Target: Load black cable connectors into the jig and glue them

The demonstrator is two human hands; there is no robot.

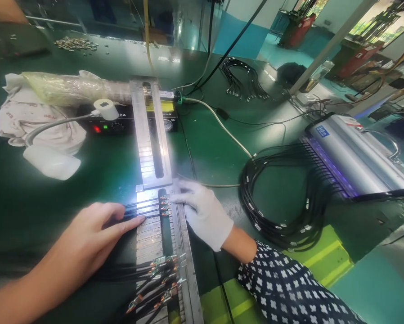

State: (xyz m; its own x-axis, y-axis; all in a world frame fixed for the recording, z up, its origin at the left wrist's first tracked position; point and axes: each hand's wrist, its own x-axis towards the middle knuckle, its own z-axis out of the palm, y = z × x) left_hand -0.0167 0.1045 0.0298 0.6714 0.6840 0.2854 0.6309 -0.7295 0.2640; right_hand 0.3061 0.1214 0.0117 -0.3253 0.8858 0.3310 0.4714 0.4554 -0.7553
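A long slotted metal fixture (150, 240) runs up the middle of the green table, with a metal frame (164, 135) over its far part. Several thin black cables (151, 208) lie across it, their small metal terminals (165, 208) over the slot. My bare left hand (102, 231) is at the fixture's left edge, index finger stretched along the cables, thumb and finger around them. In a white glove, my right hand (205, 213) rests on the fixture's right rail, fingertips beside the terminals. More black cables with terminals (164, 270) lie nearer on the fixture.
Coiled black cables (256, 211) lie at the right, running to a silver lamp unit (367, 157) with purple light. A white bendable lamp (51, 162), black control box (116, 126) and wrapped roll (77, 87) stand at the left. Small metal parts (75, 44) are piled behind.
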